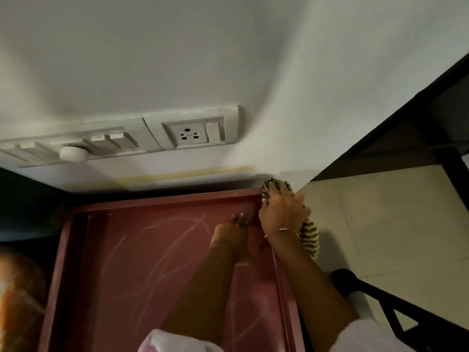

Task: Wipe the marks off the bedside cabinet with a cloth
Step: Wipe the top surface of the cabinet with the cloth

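The dark red bedside cabinet (pixel 142 275) fills the lower middle of the head view, its top covered with pale chalky scribble marks (pixel 162 232). My right hand (pixel 283 212) presses a black-and-cream striped cloth (pixel 309 236) against the cabinet's far right corner rim; the cloth hangs over the right edge. My left hand (pixel 232 233) rests fingers-down on the top just left of that rim, holding nothing.
A white wall with a switch and socket panel (pixel 162 134) and a round white knob (pixel 73 153) stands behind the cabinet. Pale floor tiles (pixel 380 224) lie to the right, with dark furniture (pixel 418 123) and a black metal frame (pixel 380 301). An orange object (pixel 17 288) sits lower left.
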